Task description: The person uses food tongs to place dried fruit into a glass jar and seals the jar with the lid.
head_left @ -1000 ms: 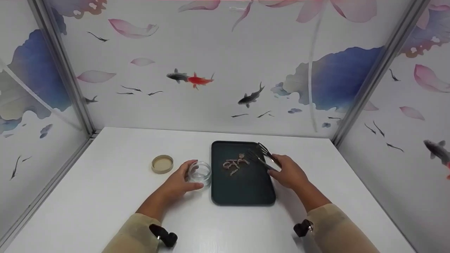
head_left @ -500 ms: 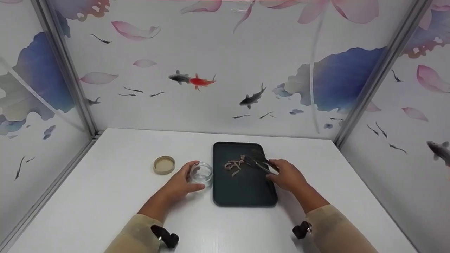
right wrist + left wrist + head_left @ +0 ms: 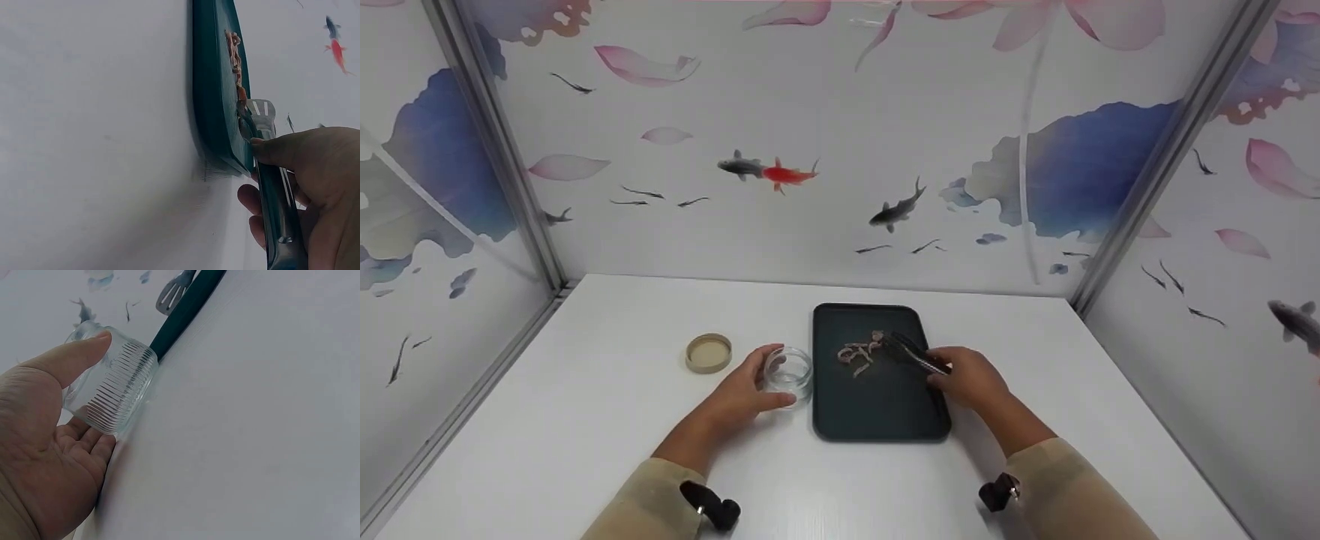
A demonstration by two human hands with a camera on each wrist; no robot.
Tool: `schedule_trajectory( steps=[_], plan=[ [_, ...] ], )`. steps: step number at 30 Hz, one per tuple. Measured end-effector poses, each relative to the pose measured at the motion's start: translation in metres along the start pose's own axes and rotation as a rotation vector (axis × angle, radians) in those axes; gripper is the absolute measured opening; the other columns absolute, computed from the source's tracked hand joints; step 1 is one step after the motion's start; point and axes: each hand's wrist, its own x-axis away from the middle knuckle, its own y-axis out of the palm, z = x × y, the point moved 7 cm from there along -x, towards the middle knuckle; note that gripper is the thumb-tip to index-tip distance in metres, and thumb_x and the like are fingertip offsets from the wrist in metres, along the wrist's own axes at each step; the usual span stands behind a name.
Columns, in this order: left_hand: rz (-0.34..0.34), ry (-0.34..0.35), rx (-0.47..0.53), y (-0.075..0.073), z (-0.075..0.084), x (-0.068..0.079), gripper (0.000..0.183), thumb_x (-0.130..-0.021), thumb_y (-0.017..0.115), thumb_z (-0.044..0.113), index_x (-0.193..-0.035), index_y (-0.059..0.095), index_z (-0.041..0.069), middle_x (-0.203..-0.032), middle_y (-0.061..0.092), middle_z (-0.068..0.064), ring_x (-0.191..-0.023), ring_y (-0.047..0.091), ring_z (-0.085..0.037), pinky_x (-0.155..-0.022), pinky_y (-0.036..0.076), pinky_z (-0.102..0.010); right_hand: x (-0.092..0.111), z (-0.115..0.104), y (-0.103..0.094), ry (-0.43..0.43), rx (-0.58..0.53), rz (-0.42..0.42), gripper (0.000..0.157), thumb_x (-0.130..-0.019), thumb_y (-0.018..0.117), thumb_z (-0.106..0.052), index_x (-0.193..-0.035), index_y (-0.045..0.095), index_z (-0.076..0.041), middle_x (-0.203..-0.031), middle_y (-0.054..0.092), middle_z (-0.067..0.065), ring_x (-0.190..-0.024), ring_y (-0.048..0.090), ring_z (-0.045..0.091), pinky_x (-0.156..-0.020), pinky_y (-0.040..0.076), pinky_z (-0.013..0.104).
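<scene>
My right hand [image 3: 971, 377] grips the tongs [image 3: 916, 355], squeezed narrower than a second ago; tips by the strips [image 3: 861, 351], pickup unconfirmed. My left hand [image 3: 746, 388], half-curled, holds the jar [image 3: 790, 369].

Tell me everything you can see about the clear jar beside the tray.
The clear jar looks like glass: round and see-through, with fine vertical ridges along its lower wall. Its mouth is uncovered, and nothing shows inside. It stands upright on the white table, just left of the dark tray; whether they touch is unclear. The left hand holds it, thumb on the near side.
</scene>
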Motion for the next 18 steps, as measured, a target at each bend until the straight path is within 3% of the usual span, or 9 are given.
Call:
schedule_trajectory(
  steps=[12, 18],
  plan=[
    [0.002, -0.011, 0.031, 0.0008, -0.0032, -0.0019, 0.096, -0.084, 0.094, 0.027, -0.162, 0.04, 0.026, -0.166, 0.05, -0.004, -0.164, 0.033, -0.032, -0.135, 0.026, -0.052, 0.0037, 0.0045, 0.0002, 0.023, -0.035, 0.031, 0.043, -0.1, 0.076, -0.016, -0.142, 0.071, -0.018, -0.139, 0.073, 0.011, -0.122, 0.068, 0.027, -0.102, 0.057, 0.051],
    [0.012, -0.02, 0.009, 0.0004, -0.0041, -0.0018, 0.095, -0.084, 0.094, 0.028, -0.162, 0.041, 0.028, -0.167, 0.048, -0.004, -0.164, 0.033, -0.033, -0.134, 0.028, -0.052, 0.0075, -0.0021, -0.0089, 0.007, -0.049, 0.046, 0.043, -0.102, 0.074, -0.019, -0.145, 0.069, -0.019, -0.142, 0.071, 0.011, -0.124, 0.068, 0.03, -0.103, 0.057, 0.053]
  ],
)
